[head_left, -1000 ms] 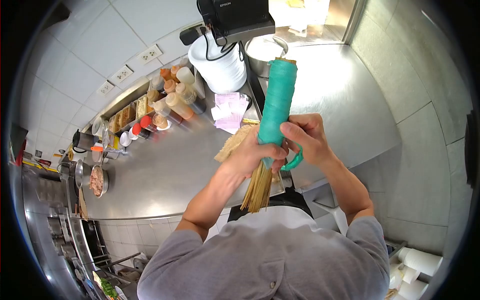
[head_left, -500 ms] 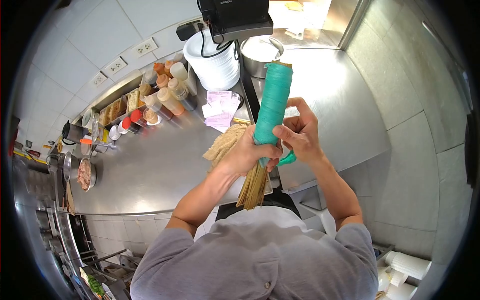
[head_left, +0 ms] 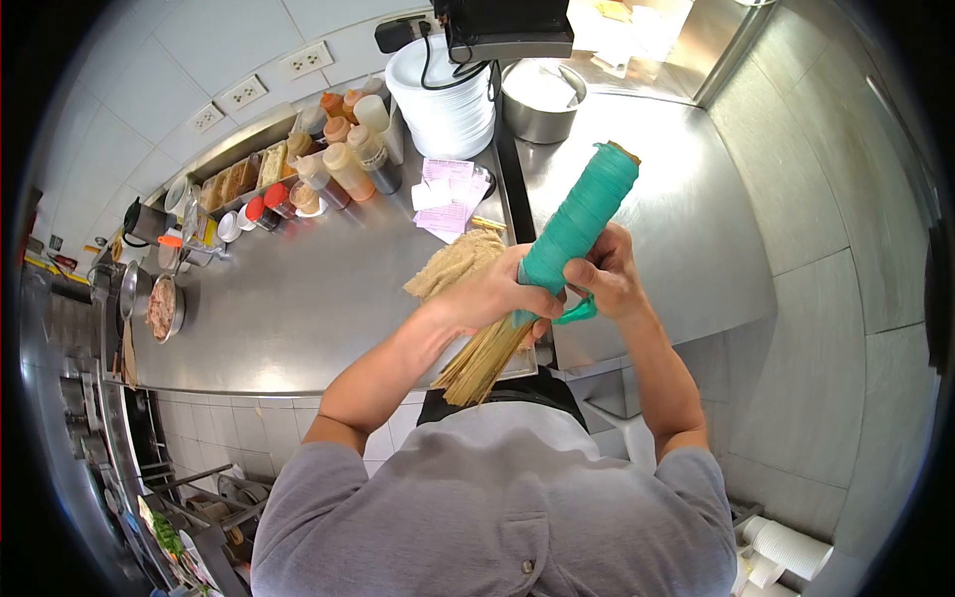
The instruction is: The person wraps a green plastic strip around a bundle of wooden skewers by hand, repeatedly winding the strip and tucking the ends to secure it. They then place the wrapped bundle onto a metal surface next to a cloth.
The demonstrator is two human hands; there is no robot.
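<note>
A brush (head_left: 577, 221) of thin straw-coloured sticks is held over the counter's front edge, its long handle wrapped in green plastic tape. The handle leans up to the right, while the bare stick ends (head_left: 482, 363) point down left toward my body. My left hand (head_left: 497, 292) is closed around the lower part of the wrapping. Against the handle's right side, my right hand (head_left: 615, 279) grips with its thumb on the green tape and its fingers curled, partly hidden. A loose green tape end (head_left: 577, 312) hangs below it. Beyond my left hand lies a crumpled tan cloth (head_left: 448, 262).
On the steel counter (head_left: 269, 328) stand sauce bottles (head_left: 346, 171), a stack of white plates (head_left: 438, 104), a metal pot (head_left: 542, 104) and pink paper slips (head_left: 450, 194). A bowl of meat (head_left: 162, 308) sits far left. A black machine (head_left: 507, 28) overhangs the back.
The brush has tilted: its top swung right and its stick ends swung left. My right hand's fingers have closed in against the handle. The whole view has shifted slightly.
</note>
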